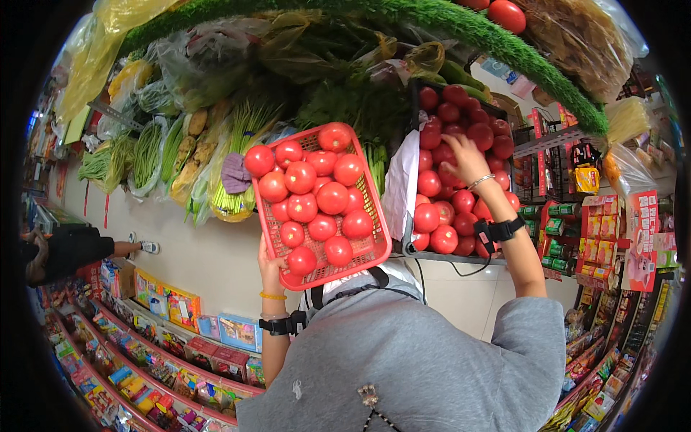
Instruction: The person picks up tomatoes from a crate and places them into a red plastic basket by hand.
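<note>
My left hand [271, 265] grips the near left corner of a red plastic basket [384, 245], with its fingers partly hidden by the rim. Several tomatoes [301, 207] fill most of the basket, and some mesh floor shows at its near end. On the right stands a dark crate [411, 108] heaped with more tomatoes [444, 239], a white sheet [403, 181] hanging along its left side. Over the tomatoes in the crate reaches my right hand [465, 159], fingers spread. Whether its fingertips touch a tomato I cannot tell.
Bagged green beans [147, 162], other vegetables and a purple cloth [235, 174] lie left of the basket. A strip of artificial grass [432, 13] edges a shelf above. Stocked shelves [162, 356] curve behind me. A person [81, 248] stands at the far left.
</note>
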### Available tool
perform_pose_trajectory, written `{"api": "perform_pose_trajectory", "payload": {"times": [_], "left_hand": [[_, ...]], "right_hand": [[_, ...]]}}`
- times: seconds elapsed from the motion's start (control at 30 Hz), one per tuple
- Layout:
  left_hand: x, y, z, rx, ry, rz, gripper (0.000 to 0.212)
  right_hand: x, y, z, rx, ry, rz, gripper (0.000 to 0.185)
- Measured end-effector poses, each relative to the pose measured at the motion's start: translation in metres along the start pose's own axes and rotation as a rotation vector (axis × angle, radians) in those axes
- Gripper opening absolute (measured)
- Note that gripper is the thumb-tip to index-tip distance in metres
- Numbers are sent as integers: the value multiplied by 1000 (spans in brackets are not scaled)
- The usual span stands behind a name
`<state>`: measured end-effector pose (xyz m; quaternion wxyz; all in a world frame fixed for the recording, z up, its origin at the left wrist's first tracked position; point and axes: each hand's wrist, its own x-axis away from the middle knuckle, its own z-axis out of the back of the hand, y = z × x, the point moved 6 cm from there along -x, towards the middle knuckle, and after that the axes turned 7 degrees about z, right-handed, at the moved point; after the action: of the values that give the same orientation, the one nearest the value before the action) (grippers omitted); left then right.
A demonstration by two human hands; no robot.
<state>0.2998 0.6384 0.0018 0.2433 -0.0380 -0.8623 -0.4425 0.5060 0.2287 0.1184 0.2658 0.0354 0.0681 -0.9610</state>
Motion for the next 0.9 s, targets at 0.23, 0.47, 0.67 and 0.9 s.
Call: {"api": "perform_pose_trajectory", "payload": {"times": [0.23,0.47,0.67,0.9], "left_hand": [[3,3,-3,14,-37,-79,90],[6,15,-8,-17,-8,-87,97],[3,9,-2,37,-12,-75,93],[-3,-7,13,49,11,-174,86]], "right_hand": [[-34,9,-52,179,17,-40,78],[-65,11,-63,69,-81,-45,67],[-30,-1,-20,-8,55,-71,66],[11,-78,78,-253,223,-187,54]]}}
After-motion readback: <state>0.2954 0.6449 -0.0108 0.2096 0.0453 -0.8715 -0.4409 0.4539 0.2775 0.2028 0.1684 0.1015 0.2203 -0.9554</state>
